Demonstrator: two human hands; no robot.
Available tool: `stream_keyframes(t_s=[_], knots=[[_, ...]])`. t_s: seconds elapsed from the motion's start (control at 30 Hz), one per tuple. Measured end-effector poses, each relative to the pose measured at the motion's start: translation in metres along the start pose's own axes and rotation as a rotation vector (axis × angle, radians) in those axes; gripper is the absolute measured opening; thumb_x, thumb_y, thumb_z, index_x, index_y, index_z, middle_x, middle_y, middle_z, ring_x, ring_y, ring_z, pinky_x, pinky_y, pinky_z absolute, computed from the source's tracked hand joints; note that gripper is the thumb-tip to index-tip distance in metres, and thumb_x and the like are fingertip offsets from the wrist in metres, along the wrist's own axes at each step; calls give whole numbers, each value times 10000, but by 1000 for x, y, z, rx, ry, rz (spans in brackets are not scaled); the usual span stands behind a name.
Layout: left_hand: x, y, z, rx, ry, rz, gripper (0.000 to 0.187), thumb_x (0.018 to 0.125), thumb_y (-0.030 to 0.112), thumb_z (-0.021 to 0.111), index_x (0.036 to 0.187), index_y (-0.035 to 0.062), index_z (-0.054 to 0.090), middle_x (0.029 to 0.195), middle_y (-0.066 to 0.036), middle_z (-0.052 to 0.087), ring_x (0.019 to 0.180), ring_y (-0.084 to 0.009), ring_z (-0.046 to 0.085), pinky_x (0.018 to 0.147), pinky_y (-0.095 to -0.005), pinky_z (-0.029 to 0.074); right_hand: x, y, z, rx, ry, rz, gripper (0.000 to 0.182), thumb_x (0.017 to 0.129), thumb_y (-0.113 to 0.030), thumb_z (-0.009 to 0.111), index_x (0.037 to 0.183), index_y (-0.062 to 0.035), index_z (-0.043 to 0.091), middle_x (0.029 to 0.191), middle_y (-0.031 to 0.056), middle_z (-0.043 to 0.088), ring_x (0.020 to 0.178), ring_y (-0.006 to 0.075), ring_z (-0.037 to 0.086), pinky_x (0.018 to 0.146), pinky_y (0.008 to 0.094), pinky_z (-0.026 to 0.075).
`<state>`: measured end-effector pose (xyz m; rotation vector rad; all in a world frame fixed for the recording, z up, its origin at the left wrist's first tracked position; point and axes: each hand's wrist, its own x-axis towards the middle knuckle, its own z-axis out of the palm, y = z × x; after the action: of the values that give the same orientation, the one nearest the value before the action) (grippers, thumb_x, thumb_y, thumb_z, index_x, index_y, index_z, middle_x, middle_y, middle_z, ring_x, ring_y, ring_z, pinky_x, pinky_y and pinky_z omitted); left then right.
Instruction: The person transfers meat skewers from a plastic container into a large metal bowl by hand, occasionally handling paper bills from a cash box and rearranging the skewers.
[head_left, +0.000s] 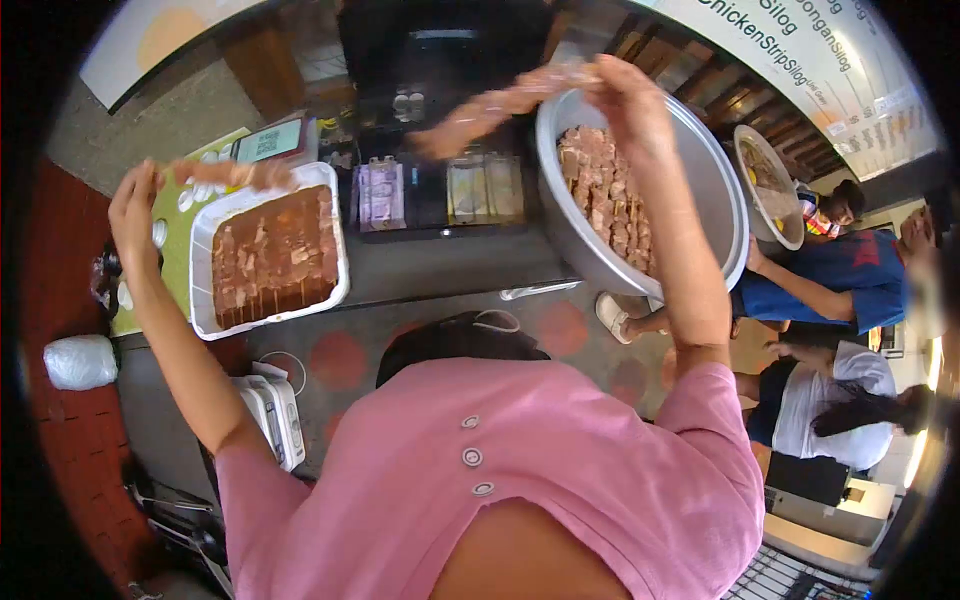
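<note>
My left hand (135, 205) pinches the end of a meat skewer (225, 174), which lies across above the far rim of a white tray (342, 255). Rows of skewered meat (275, 255) in reddish marinade fill that tray. On the right, my right hand (632, 105) is raised over a large grey metal basin (705, 215), closed on a string of skewered meat (500, 108). This meat stretches left over the dark money drawer and is blurred at its far end. More meat skewers (605, 200) lie piled inside the basin, partly hidden by my right forearm.
Banknotes (380, 193) and coins (408, 105) lie in the dark drawer between tray and basin. A QR code card (268, 143) stands behind the tray. A plastic-wrapped bundle (80, 362) is far left. Several people are at the right, one in blue (830, 280) near another basin (770, 190).
</note>
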<state>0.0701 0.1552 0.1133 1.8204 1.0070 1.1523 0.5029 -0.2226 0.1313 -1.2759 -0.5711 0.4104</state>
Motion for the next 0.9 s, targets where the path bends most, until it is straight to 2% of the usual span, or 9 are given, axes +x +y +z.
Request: stream_keyframes(t_s=[0.1,0.17,0.33,0.43,0.53,0.63,0.77,0.83,0.9], knots=[[-1,65,91,-150,-80,10,276,898,305,600,948,45,678,897,0,626,868,-87,546,817,-240,412,13,-24,-95,-13,84,14,247,882,-155,619,1074,0,619,954,65,656,848,152,621,761,286,504],[-9,104,157,-184,-310,133,301,903,312,575,1049,64,660,1006,-4,631,930,-108,573,880,-256,415,17,-31,-145,-118,122,44,189,874,-149,627,1007,-16,643,867,30,648,747,129,601,708,271,499],[-48,184,332,-18,-728,445,236,884,255,578,849,40,670,743,11,604,712,-91,532,697,-245,419,28,-4,-233,-430,7,139,148,821,-142,661,891,-13,652,735,12,621,615,109,552,606,249,461],[-99,217,416,-50,-964,431,244,840,227,632,790,-9,674,694,-38,620,653,-115,555,623,-270,450,22,22,-237,-460,10,213,157,823,-104,648,942,-2,653,764,29,630,626,103,572,595,247,483],[-129,213,495,69,-1241,447,242,808,186,632,824,-50,683,720,-105,666,656,-155,606,618,-318,495,30,55,-246,-668,-94,312,185,803,-77,651,960,21,653,752,47,645,622,106,590,566,236,481],[-162,214,537,392,-1272,509,200,736,161,637,782,-26,692,705,-116,660,643,-209,610,615,-363,485,37,80,-246,-741,-222,396,148,784,-58,661,912,15,679,759,43,657,636,103,590,560,236,482],[-183,179,597,427,-1308,377,131,665,120,663,730,21,719,701,-127,678,631,-225,631,610,-382,499,48,109,-246,-837,-309,412,168,771,-55,673,929,0,690,784,41,668,656,100,594,570,236,481],[-185,160,618,467,-1396,399,312,687,180,683,954,18,686,834,-159,682,754,-239,640,654,-375,501,42,102,-234,-795,-319,454,193,765,-52,677,950,2,692,797,47,676,673,97,598,583,233,481],[-186,157,626,551,-1415,454,357,679,185,693,1004,39,676,898,-156,682,795,-251,644,690,-379,505,49,121,-242,-811,-352,455,196,766,-53,676,952,6,691,793,44,676,662,98,597,575,238,481]])
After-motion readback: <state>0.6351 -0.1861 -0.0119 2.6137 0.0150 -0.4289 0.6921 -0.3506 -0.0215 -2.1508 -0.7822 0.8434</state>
